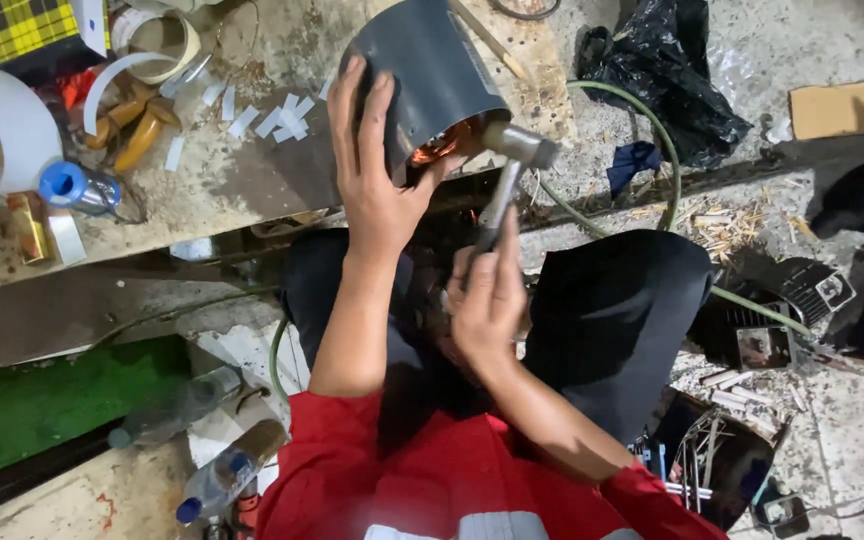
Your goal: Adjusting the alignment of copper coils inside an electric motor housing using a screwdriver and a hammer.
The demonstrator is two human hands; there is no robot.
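Here, seen from the head camera, the left hand [377,170] lies spread flat against the grey motor housing [432,75], steadying it on edge at the rim of the workbench [252,180], copper windings [442,145] showing at its open end. The right hand [487,300] is closed around the handle of a hammer [512,165], whose head touches the housing's lower rim. A glancing blow could plausibly nick the windings or strike the left thumb, since both sit just beside the hammer head.

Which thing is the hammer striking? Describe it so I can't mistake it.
Start at the worn wooden workbench along the top. At its near edge, the left hand steadies a dark grey metal cylinder. Only it shows copper windings inside its open end, by the steel hammer head.
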